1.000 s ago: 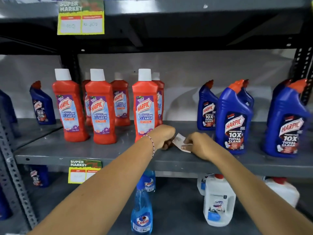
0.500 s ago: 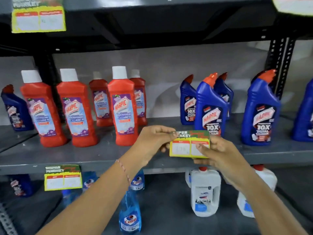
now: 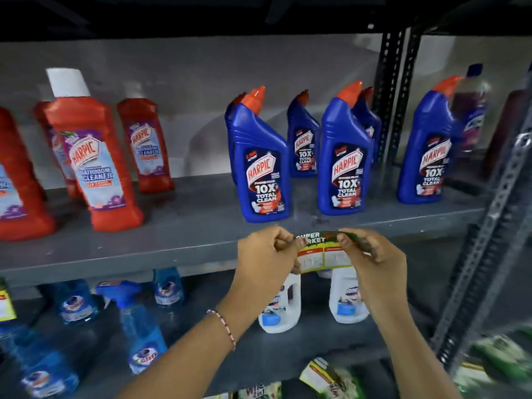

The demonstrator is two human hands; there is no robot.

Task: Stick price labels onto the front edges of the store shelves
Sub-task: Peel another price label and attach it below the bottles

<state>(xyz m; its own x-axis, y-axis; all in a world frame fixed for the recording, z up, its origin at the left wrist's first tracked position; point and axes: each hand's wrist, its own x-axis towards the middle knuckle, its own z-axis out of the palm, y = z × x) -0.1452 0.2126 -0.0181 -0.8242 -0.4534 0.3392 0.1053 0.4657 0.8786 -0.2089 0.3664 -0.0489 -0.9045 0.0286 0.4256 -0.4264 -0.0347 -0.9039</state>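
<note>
A green and yellow price label [image 3: 322, 251] with white price boxes is pinched at its top corners by both hands. My left hand [image 3: 267, 254] grips its left corner and my right hand [image 3: 371, 257] grips its right corner. The label hangs just in front of the grey shelf's front edge [image 3: 172, 257], below the blue Harpic bottles [image 3: 263, 165]. Whether it touches the edge I cannot tell.
Red Harpic bottles [image 3: 92, 156] stand on the left of the same shelf. Below are blue spray bottles [image 3: 144, 332] and white jugs [image 3: 345, 298]. A perforated metal upright [image 3: 489, 226] rises at the right. Another label [image 3: 5, 306] shows at the far left edge, more labels [image 3: 325, 375] at the bottom.
Both hands lifted the label off the shelf top, turned it face-up and carried it right, below the blue bottles. The view shifted right and down.
</note>
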